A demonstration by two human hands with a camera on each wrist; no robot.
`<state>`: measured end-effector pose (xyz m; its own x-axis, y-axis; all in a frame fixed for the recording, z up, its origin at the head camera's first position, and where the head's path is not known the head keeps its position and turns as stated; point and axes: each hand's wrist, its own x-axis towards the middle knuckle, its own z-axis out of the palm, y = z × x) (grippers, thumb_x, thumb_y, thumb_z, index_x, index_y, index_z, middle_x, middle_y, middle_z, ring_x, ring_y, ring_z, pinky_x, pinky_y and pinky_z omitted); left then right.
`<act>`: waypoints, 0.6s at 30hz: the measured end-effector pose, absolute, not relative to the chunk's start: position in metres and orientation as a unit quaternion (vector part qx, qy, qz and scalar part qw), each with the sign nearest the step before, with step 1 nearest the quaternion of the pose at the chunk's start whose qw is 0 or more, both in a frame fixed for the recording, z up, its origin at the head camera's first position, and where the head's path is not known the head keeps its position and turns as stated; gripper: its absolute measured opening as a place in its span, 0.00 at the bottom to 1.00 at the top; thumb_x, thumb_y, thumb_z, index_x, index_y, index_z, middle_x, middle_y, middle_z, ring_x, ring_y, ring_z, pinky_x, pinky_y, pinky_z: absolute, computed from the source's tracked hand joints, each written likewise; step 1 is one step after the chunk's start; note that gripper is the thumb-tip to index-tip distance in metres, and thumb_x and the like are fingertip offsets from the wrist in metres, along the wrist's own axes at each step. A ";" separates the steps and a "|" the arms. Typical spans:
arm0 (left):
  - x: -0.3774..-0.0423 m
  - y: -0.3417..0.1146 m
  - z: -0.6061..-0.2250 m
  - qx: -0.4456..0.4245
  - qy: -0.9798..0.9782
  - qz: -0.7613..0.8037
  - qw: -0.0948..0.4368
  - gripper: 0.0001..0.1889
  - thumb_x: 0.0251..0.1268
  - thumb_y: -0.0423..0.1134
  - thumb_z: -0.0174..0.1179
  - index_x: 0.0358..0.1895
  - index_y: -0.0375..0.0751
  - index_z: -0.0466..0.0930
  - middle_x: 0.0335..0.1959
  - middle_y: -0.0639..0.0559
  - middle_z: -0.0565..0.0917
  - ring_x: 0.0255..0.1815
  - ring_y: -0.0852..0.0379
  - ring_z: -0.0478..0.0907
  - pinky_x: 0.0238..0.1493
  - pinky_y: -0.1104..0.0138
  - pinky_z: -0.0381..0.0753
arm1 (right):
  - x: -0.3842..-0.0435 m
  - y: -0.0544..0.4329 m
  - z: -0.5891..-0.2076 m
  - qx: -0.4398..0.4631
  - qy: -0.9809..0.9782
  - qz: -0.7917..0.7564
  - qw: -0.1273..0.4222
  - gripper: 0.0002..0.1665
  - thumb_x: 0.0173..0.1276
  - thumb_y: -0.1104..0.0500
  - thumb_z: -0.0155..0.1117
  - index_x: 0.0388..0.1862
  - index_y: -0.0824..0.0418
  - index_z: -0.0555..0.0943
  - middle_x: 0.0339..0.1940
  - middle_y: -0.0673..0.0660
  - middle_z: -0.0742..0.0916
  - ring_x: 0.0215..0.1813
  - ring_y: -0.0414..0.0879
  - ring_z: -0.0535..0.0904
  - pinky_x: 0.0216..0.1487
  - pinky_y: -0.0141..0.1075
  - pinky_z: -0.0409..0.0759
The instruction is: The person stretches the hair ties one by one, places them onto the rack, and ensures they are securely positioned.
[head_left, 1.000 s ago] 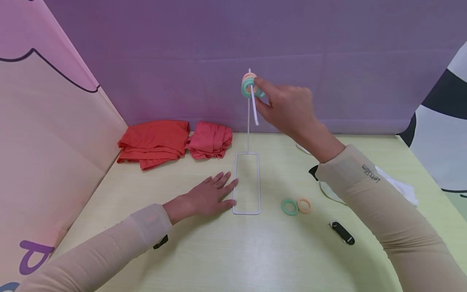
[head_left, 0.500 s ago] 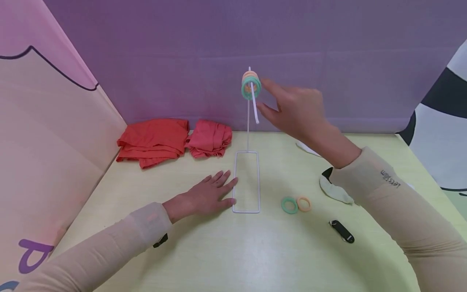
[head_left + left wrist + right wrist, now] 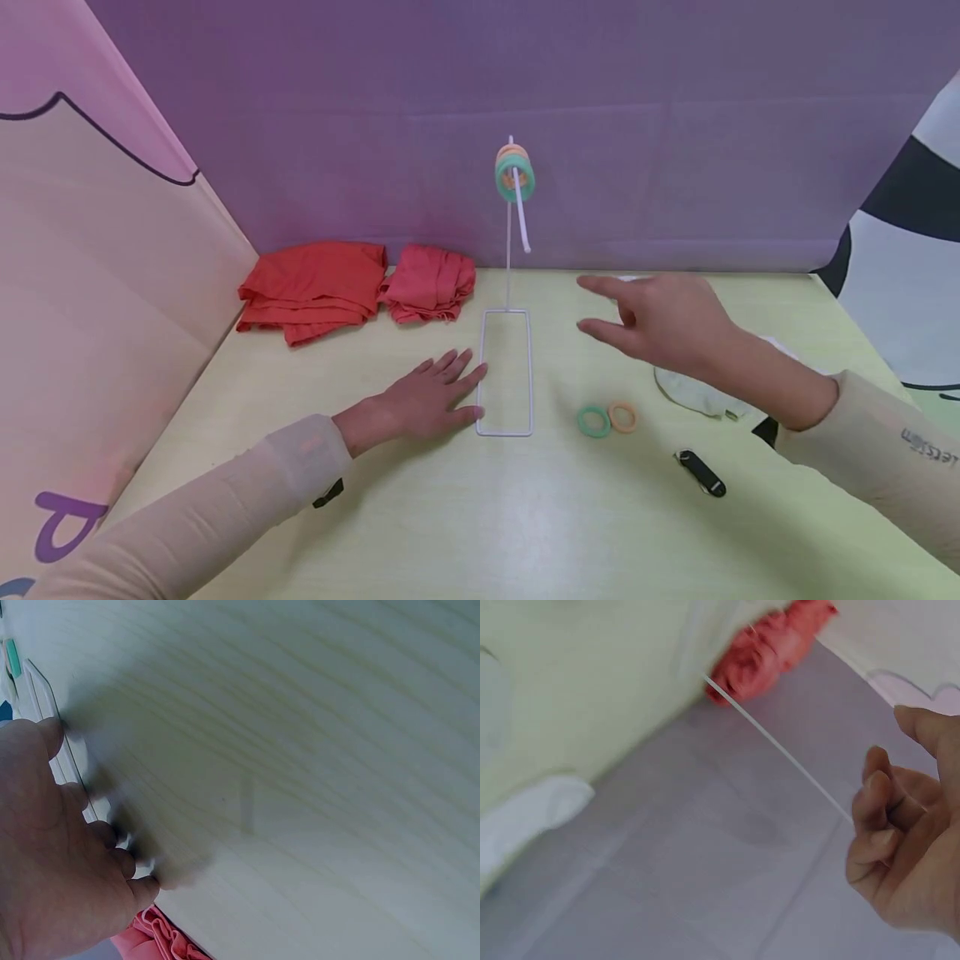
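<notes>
In the head view a thin white wire stand [image 3: 522,218] rises from a flat rectangular base on the table. On its forward-reaching arm hang a green ring [image 3: 500,182] in front and peach rings [image 3: 513,150] behind. My left hand [image 3: 427,398] lies with fingers spread, thumb and index finger touching the base's left side. To the right of the stand my right hand [image 3: 667,321] is in the air, holding nothing. Its thumb and index finger point out apart; the other fingers curl loosely in the right wrist view. A loose green ring [image 3: 594,434] and peach ring [image 3: 633,417] lie side by side below it.
Two folded red cloths [image 3: 315,287] [image 3: 429,283] lie at the back left. A black nail clipper-like item [image 3: 702,475] lies right of the loose rings. White cloth items [image 3: 693,393] lie partly hidden under the right forearm. A purple backdrop [image 3: 337,167] stands behind the table.
My right hand has let go of the green ring on the arm and moved down and to the right, away from the stand. My left hand stays at the base.
</notes>
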<state>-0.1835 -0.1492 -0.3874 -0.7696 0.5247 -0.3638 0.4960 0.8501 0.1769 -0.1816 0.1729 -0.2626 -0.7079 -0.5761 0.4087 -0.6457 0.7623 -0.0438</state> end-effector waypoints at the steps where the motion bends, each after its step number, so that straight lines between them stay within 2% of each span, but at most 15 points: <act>1: -0.183 -0.149 -0.387 0.273 0.940 0.038 0.202 0.39 0.76 0.65 0.43 0.82 0.56 0.42 0.85 0.48 0.39 0.85 0.43 0.34 0.82 0.45 0.44 | -0.177 0.175 -0.267 0.325 -0.929 0.086 0.152 0.28 0.64 0.42 0.69 0.62 0.47 0.82 0.13 0.40 0.76 0.16 0.35 0.67 0.15 0.33 0.59; 5: -0.183 -0.150 -0.386 0.276 0.940 0.038 0.197 0.39 0.76 0.64 0.43 0.82 0.55 0.43 0.84 0.47 0.40 0.85 0.42 0.35 0.82 0.44 0.44 | -0.165 0.183 -0.288 0.305 -0.949 0.066 0.042 0.31 0.66 0.38 0.66 0.66 0.46 0.79 0.13 0.37 0.75 0.16 0.33 0.66 0.15 0.33 0.59; 11: -0.183 -0.151 -0.386 0.274 0.941 0.036 0.197 0.39 0.76 0.64 0.42 0.82 0.56 0.42 0.85 0.47 0.40 0.85 0.43 0.34 0.82 0.44 0.44 | -0.158 0.190 -0.328 0.297 -0.951 0.064 -0.057 0.36 0.66 0.34 0.64 0.69 0.47 0.77 0.08 0.39 0.72 0.15 0.34 0.65 0.17 0.33 0.60; 14: -0.183 -0.150 -0.386 0.276 0.940 0.038 0.198 0.39 0.76 0.65 0.42 0.82 0.56 0.41 0.85 0.47 0.39 0.85 0.43 0.34 0.82 0.45 0.44 | -0.155 0.191 -0.343 0.291 -0.950 0.064 -0.090 0.37 0.65 0.34 0.65 0.69 0.47 0.77 0.07 0.41 0.69 0.15 0.35 0.62 0.18 0.33 0.59; 18: -0.182 -0.150 -0.387 0.278 0.939 0.037 0.197 0.39 0.76 0.65 0.41 0.82 0.56 0.41 0.84 0.47 0.39 0.85 0.43 0.34 0.82 0.45 0.44 | -0.152 0.191 -0.357 0.296 -0.948 0.067 -0.099 0.38 0.62 0.35 0.69 0.68 0.48 0.78 0.07 0.42 0.67 0.15 0.35 0.60 0.17 0.32 0.58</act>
<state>-0.1822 -0.1502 -0.3869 -0.7679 0.5363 -0.3504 0.5070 0.8431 0.1792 -0.1517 0.1913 -0.3567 -0.8046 -0.5749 -0.1485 -0.5482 0.8153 -0.1862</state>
